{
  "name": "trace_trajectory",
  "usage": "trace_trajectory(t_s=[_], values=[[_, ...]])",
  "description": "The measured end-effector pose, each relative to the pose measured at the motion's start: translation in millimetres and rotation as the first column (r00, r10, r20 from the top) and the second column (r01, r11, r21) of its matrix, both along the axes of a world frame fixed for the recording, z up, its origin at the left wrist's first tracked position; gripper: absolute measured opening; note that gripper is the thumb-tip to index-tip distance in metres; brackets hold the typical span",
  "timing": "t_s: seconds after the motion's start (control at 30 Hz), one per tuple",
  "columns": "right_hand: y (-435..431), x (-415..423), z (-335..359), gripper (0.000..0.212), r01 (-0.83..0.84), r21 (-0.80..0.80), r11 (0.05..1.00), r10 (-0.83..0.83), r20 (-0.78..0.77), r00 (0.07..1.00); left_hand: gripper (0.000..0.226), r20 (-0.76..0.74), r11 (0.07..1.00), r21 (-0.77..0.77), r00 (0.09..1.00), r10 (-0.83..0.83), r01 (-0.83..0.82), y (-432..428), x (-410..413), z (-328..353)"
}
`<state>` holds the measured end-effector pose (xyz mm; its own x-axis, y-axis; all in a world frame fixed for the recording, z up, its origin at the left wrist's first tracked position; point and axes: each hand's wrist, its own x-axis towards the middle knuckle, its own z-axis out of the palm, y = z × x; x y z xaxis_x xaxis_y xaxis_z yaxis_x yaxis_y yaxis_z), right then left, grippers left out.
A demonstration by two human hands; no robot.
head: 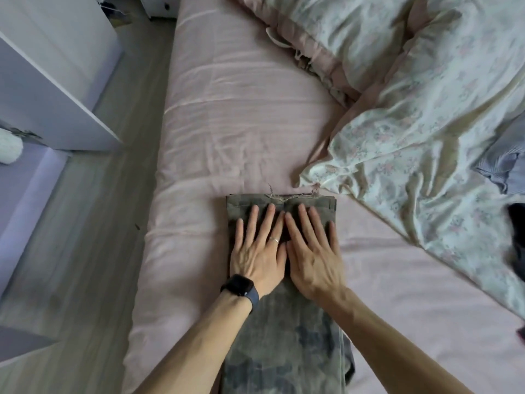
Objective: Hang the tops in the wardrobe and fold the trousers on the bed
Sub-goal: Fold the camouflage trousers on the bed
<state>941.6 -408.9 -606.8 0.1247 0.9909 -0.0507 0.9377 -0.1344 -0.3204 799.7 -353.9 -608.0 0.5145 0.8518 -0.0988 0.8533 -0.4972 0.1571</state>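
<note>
Reference surface: the bed (227, 109), pink sheet, runs away from me. A floral duvet (412, 123) lies bunched over its right side.

Work item: the camouflage trousers (284, 336) lie on the sheet near the bed's left edge. Their long axis runs straight away from me, parallel to that edge. The far end, with frayed hems (284, 198), stops just short of the duvet corner.

Hands: my left hand (257, 251) and right hand (312, 257) lie flat side by side on the far end, fingers straight and slightly spread, index fingers touching. Neither grips cloth. The left wrist carries a watch (240, 285).

Judgement: a layer is being pressed flat. Any further fold must run along the long axis. Both hands are equally near.
</note>
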Motion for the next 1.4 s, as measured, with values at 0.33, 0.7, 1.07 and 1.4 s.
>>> trace_trajectory(t_s=[0.33,0.7,1.07,1.4], values=[[27,17,-49,0.059,0.164,-0.123,0.979,-0.161,0.028,0.986,0.063,0.001,0.998,-0.039,0.999,0.051,-0.051,35,2,-49],[-133,-55,-4,0.061,0.134,-0.167,0.977,-0.117,0.108,0.987,0.059,0.012,0.997,-0.077,1.000,0.025,-0.024,-145,-54,2],[-193,-70,0,0.068,0.363,-0.131,0.923,-0.347,0.131,0.929,0.058,-0.005,0.999,-0.024,0.999,0.042,-0.042,-172,-85,-6],[-288,-93,-13,0.061,0.223,-0.264,0.938,-0.199,0.112,0.974,0.063,-0.055,0.991,-0.135,0.998,-0.015,0.007,-254,-129,-16]])
